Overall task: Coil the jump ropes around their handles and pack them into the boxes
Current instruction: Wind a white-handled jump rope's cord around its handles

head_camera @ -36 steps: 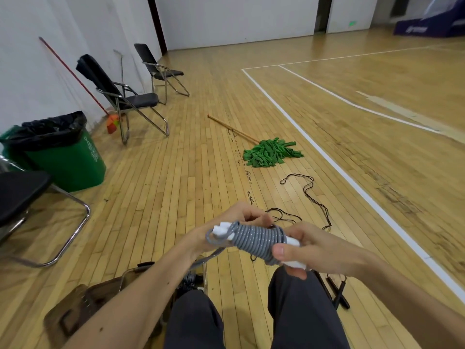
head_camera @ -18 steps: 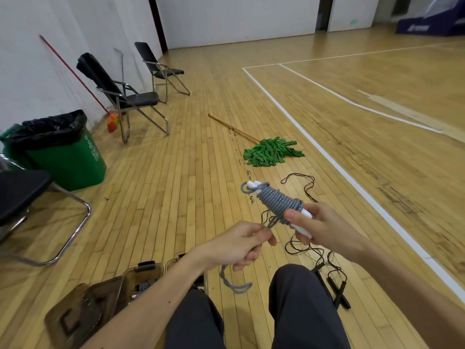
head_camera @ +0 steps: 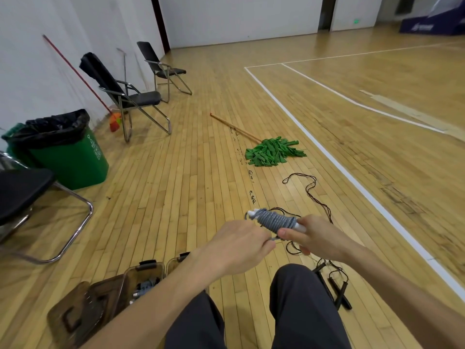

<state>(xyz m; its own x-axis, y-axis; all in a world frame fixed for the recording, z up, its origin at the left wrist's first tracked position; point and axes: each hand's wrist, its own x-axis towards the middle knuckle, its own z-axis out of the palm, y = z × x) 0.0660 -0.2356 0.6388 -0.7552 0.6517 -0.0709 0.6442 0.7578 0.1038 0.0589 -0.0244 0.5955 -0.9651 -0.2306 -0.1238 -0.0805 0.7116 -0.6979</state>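
A grey jump rope (head_camera: 275, 220) is coiled tightly around its white handles, held in front of my knees. My right hand (head_camera: 317, 236) grips the near end of the bundle, thumb on the coils. My left hand (head_camera: 239, 244) pinches the loose end of the grey rope just under the bundle. A black jump rope (head_camera: 312, 195) lies uncoiled on the floor beyond, its black handles (head_camera: 337, 290) beside my right leg. Two clear brown plastic boxes (head_camera: 143, 278) stand open on the floor at lower left, one holding a grey coiled rope.
A box lid (head_camera: 75, 316) lies left of the boxes. A green mop (head_camera: 271, 151) lies on the wood floor ahead. A green bin (head_camera: 63, 149) and several black folding chairs (head_camera: 130, 94) line the left wall.
My left hand, which had pulled the loose rope end down and away, has come back up to the bundle. The dangling tail is now drawn short against the coils. The bundle sits slightly lower.
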